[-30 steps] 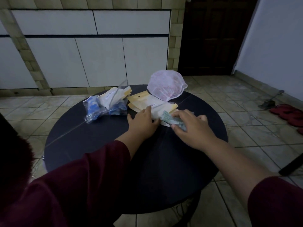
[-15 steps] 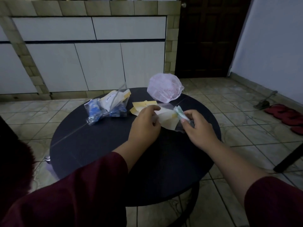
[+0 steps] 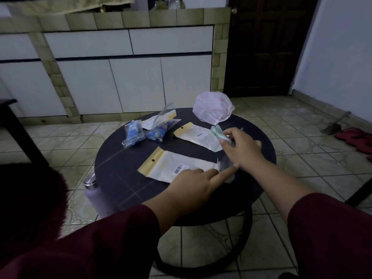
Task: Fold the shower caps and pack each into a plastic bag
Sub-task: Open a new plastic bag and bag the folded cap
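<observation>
On the round dark table point(image 3: 120, 170) a flat plastic bag with a yellow header point(image 3: 171, 165) lies near me. My left hand point(image 3: 193, 184) rests on its near right end, index finger stretched out over the bag's clear open end. My right hand point(image 3: 241, 148) pinches a folded green shower cap point(image 3: 218, 132) above a second yellow-header bag point(image 3: 198, 135). A pink shower cap point(image 3: 212, 110) sits puffed up at the table's far edge.
Clear bags holding blue shower caps point(image 3: 133, 133) and another bag point(image 3: 159, 122) lie at the table's far left. A lilac bottle point(image 3: 95, 195) stands on the tiled floor by the table's left. White cabinets and a dark door are behind; red slippers point(image 3: 354, 137) lie at right.
My left hand pulled one bag off the stack toward me and laid it flat. My right hand lifted the green cap slightly and stayed over the far bag. The camera view tilted up.
</observation>
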